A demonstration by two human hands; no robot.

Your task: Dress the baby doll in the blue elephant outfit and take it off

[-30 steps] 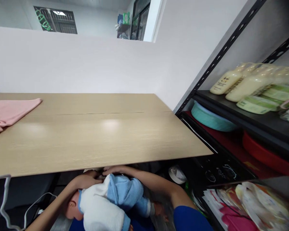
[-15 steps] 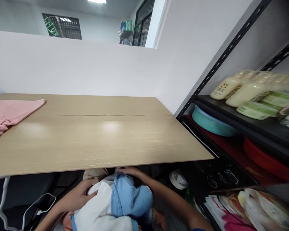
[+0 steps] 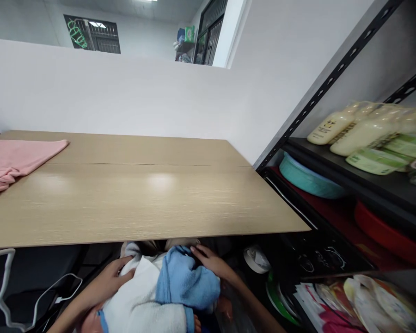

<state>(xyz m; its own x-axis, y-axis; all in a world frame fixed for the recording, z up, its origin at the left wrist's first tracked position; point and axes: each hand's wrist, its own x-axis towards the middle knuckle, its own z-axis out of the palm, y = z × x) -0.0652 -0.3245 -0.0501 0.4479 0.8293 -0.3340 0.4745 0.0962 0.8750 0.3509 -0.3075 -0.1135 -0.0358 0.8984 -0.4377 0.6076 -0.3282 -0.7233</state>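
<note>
A baby doll (image 3: 138,307) in a white and blue fleece garment (image 3: 187,286) is seen low in the view, just below the near edge of the wooden counter (image 3: 152,194), with its head toward the lower left and partly cut off by the frame. The white side of the garment is covered by the left hand (image 3: 113,280), whose thumb is parted from the other fingers; whether the cloth is gripped between them cannot be told. The blue part is touched along its far right side by the right hand (image 3: 211,262), whose fingers are extended and slightly parted. A small bare limb (image 3: 225,305) of the doll is shown beside the right forearm. On the counter, a pink cloth (image 3: 17,159) is spread at the far left, its near corner crumpled. Below the counter's left end, a white cable (image 3: 5,282) is looped. At the right, pale yellow bottles (image 3: 333,126) in clear wrap and green packs (image 3: 372,161) are held on a black shelf (image 3: 367,178), under which a turquoise basin (image 3: 308,178) and a red basin (image 3: 384,231) are kept. Lower down, papers and plastic bags (image 3: 377,300) are heaped.
</note>
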